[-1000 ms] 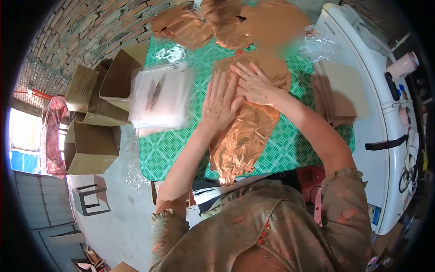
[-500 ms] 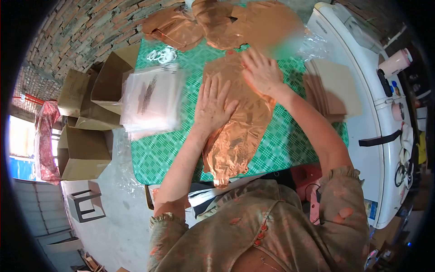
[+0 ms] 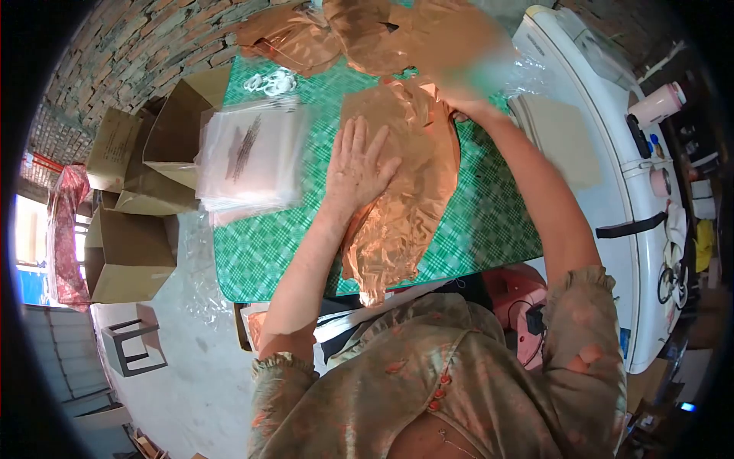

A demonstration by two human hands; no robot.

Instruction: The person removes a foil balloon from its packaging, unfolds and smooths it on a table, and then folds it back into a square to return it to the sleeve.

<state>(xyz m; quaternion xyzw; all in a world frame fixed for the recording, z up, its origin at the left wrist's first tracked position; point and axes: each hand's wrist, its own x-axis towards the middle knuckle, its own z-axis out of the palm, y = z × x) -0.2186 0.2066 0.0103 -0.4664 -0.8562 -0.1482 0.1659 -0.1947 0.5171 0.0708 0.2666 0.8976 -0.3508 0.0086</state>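
A crinkled copper-coloured foil piece (image 3: 417, 164) lies lengthwise on the green checked tabletop (image 3: 489, 222), its narrow end towards my body. My left hand (image 3: 358, 172) rests flat on its left side, fingers spread. My right hand (image 3: 465, 103) is at the foil's upper right edge; its fingers are mostly hidden by a blurred patch and the foil. More copper foil pieces (image 3: 298, 38) lie along the far side of the table.
Clear plastic bags (image 3: 252, 153) are stacked at the left, below white rings (image 3: 270, 81). Beige sheets (image 3: 562, 141) lie at the right beside a white appliance (image 3: 604, 191). Open cardboard boxes (image 3: 138, 249) stand left of the table, near a grey stool (image 3: 134, 348).
My right hand has moved from lying flat on the foil to its upper right edge. The foil's right side looks straighter. My left hand stays in place, and the view has shifted slightly.
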